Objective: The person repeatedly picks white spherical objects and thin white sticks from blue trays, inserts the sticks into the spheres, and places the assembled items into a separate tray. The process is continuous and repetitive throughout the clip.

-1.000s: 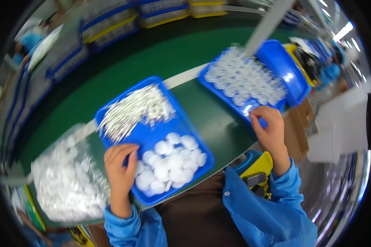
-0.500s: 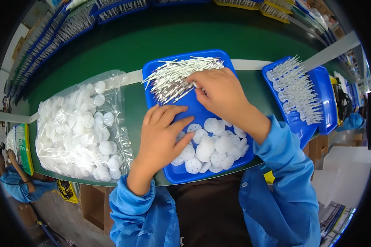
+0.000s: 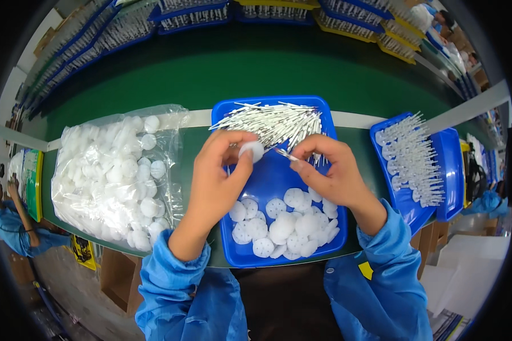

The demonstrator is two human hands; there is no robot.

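Over the middle of the blue tray [image 3: 279, 179], my left hand [image 3: 216, 173] pinches a small round white plastic disc [image 3: 251, 151] between thumb and fingers. My right hand [image 3: 337, 173] is closed on thin white rods [image 3: 284, 153], their tips pointing at the disc. I cannot tell whether the rods touch the disc, or how many there are. Behind both hands, a heap of similar rods [image 3: 276, 120] fills the tray's far end. Loose white discs with small holes [image 3: 293, 224] lie piled at its near end.
Left of the tray lies a clear plastic bag [image 3: 105, 182] full of white discs. At right, another blue tray [image 3: 401, 199] holds rows of discs with rods attached. Stacked blue and yellow trays [image 3: 193, 20] line the far side. Another person [image 3: 17, 219] works at far left.
My left hand has lifted a disc from the tray. My right hand has drawn rods out of the heap, and both hands have come together above the tray. The view has tilted slightly.
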